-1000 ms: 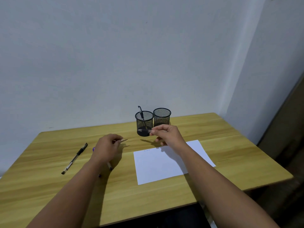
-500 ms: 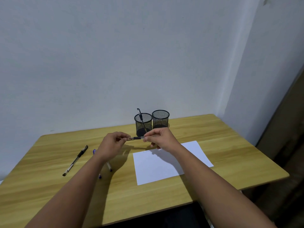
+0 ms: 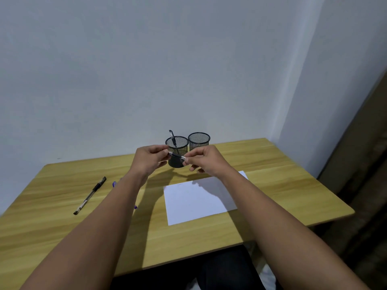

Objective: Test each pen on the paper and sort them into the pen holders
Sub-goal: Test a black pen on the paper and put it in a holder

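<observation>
- Left hand (image 3: 149, 159) and right hand (image 3: 206, 160) pinch opposite ends of one pen (image 3: 177, 156), raised before the left holder (image 3: 177, 151).
- That holder has a pen; right holder (image 3: 199, 141) touches it at 3 o'clock.
- Paper (image 3: 201, 198) lies at 6 o'clock; black pen (image 3: 90, 195) at 8 o'clock on the table (image 3: 62, 227).

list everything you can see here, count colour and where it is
table: 1, light wood, fills the lower view, against the wall
pen holders: 2, black mesh, side by side at the table's far edge
pen in holder: 1, dark, stands in the left holder
paper: 1, white, flat on the table under the right forearm
pen on table: 1, black and clear, lies far left
purple pen: 1, mostly hidden behind the left forearm
held pen: 1, black, in front of the holders
left hand: grip on one end
right hand: grip on the other end
</observation>
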The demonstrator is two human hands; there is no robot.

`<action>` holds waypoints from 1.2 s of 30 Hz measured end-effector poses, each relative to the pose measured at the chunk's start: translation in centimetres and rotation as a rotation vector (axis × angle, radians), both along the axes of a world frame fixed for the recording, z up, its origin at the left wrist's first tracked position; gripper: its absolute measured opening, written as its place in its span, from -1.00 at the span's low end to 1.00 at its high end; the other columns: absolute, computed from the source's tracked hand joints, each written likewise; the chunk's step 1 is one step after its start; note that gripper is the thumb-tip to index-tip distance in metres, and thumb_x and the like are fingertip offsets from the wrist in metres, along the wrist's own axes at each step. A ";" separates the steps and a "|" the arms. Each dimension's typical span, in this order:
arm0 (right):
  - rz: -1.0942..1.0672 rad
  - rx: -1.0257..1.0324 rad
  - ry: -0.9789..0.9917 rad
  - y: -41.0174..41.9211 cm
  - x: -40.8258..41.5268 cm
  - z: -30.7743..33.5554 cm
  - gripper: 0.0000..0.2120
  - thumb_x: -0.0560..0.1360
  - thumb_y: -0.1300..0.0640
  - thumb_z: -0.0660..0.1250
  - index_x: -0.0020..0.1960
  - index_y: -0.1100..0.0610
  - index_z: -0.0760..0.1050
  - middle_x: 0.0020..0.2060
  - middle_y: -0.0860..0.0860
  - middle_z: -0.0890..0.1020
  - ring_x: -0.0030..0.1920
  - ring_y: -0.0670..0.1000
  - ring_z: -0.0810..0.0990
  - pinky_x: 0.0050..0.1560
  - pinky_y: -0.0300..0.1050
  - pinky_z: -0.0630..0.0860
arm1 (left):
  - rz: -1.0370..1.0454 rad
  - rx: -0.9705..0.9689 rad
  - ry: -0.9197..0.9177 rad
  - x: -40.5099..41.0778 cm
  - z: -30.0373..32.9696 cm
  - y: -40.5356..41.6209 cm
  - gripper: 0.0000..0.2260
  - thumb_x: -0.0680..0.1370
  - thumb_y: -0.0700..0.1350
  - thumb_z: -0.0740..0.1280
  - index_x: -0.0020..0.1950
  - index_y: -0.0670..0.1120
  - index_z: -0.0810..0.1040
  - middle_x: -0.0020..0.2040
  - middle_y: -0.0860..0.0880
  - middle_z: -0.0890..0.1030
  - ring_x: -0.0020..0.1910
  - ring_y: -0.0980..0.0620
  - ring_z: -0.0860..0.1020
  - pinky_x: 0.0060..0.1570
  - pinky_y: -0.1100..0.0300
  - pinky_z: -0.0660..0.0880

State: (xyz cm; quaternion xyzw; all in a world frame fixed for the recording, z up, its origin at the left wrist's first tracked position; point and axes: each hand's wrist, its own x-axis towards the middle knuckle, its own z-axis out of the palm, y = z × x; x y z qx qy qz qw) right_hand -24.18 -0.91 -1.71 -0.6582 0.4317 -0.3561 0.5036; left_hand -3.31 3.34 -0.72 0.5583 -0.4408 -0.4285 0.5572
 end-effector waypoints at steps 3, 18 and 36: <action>-0.011 -0.053 0.241 -0.2 -2.0 -0.3 -0.93 0.55 0.27 0.50 -0.08 0.13 0.71 -0.15 0.13 0.79 -0.35 -0.04 0.64 -0.38 -0.22 0.50 | -0.057 0.002 -0.098 -3.3 0.5 -0.8 -0.72 0.58 -0.26 0.40 0.29 -0.22 0.59 -0.05 -0.13 0.69 -0.12 0.00 0.64 0.09 0.02 0.59; -1.087 -0.078 0.227 7.7 -33.6 -4.9 -0.91 0.51 0.19 0.52 -0.07 0.21 0.78 -0.17 0.10 0.78 -0.12 -0.07 0.67 -0.08 -0.11 0.60 | -0.518 -0.220 -0.891 -30.0 -4.5 -1.8 -0.57 0.59 0.01 0.34 0.46 -0.05 0.50 0.41 -0.06 0.55 0.32 -0.11 0.53 0.29 0.04 0.46; -1.126 0.722 0.379 19.6 -45.5 -28.7 -0.61 0.36 0.16 0.70 -0.33 0.21 0.48 -0.37 0.15 0.58 -0.29 0.12 0.59 -0.29 0.01 0.51 | -0.732 -0.511 -1.321 -43.7 -11.4 -2.8 -0.48 0.59 0.28 0.01 0.26 -0.07 0.48 0.49 -0.11 0.42 0.48 -0.16 0.32 0.37 -0.27 0.24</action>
